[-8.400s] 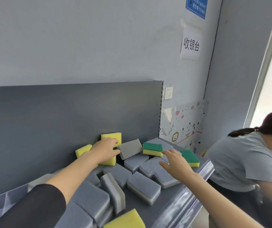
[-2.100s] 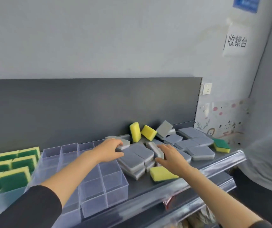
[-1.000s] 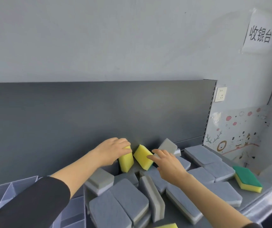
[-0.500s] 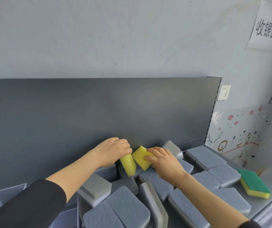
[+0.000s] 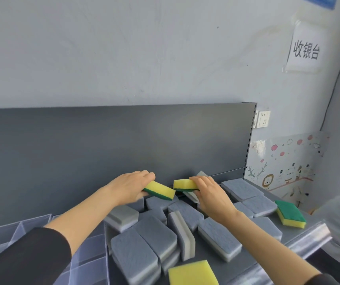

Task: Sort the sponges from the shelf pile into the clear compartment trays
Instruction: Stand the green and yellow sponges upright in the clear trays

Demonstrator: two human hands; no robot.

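Sponges (image 5: 154, 239) mostly lie heaped at lower centre, clear trays (image 5: 10, 235) at lower left look unfilled; mid-frame, left hand (image 5: 130, 187) grips one yellow-green sponge (image 5: 161, 190), right hand (image 5: 212, 194) a second yellow-green sponge (image 5: 183, 184), fingers curled round each.

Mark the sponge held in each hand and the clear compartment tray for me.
left-hand sponge (image 5: 162, 189), head view, yellow top face
right-hand sponge (image 5: 183, 184), head view, yellow side
clear compartment tray (image 5: 88, 247), head view, bare compartment
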